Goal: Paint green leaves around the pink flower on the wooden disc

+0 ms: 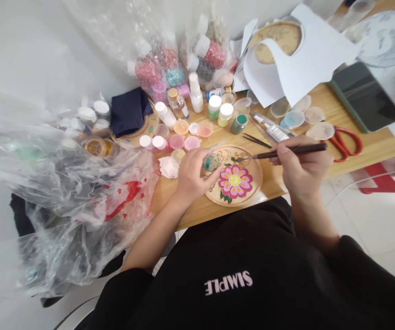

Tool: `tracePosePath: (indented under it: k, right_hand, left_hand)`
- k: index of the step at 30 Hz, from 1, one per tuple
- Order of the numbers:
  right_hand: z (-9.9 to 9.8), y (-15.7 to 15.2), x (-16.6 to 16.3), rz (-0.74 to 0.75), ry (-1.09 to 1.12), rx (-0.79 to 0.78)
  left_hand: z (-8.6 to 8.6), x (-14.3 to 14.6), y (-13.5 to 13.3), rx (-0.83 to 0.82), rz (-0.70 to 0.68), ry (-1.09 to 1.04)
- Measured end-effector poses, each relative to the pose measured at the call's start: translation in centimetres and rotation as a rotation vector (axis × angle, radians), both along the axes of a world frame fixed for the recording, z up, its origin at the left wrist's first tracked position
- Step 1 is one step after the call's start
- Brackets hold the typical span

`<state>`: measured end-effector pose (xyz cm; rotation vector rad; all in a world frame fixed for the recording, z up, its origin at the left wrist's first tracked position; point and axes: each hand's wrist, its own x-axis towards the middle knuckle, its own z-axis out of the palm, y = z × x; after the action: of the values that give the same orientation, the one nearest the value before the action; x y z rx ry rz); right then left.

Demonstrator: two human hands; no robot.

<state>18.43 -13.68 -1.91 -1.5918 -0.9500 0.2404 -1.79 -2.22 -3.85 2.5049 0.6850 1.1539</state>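
Note:
In my right hand (300,167) is a thin tool with a dark wooden handle (293,151) and a small leaf-shaped metal tip, like a palette knife. Its tip meets a green leaf on a round wooden plaque (257,172). A pink flower (235,180) with a yellow centre fills part of the plaque, among gold outlines and green leaves. Fingers of my left hand (194,174) close round a small clear cup (211,162) with teal-green stuff in it, over the plaque's left side.
Paint jars (225,114), small lidded cups (192,142) and black tweezers (256,140) stand or lie behind the plaque. To the right are red-handled scissors (347,143) and a phone (365,96). Crumpled plastic bags (90,197) crowd the left, and a crumpled tissue (169,167) lies near my left hand.

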Motion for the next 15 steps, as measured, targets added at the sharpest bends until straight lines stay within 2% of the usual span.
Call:
tracePosePath:
  k: [15]
  right_hand:
    - [0.07,0.02,-0.03,-0.003,0.009,0.0]
  left_hand:
    - [-0.11,-0.05,0.02,-0.001,-0.002,-0.002]
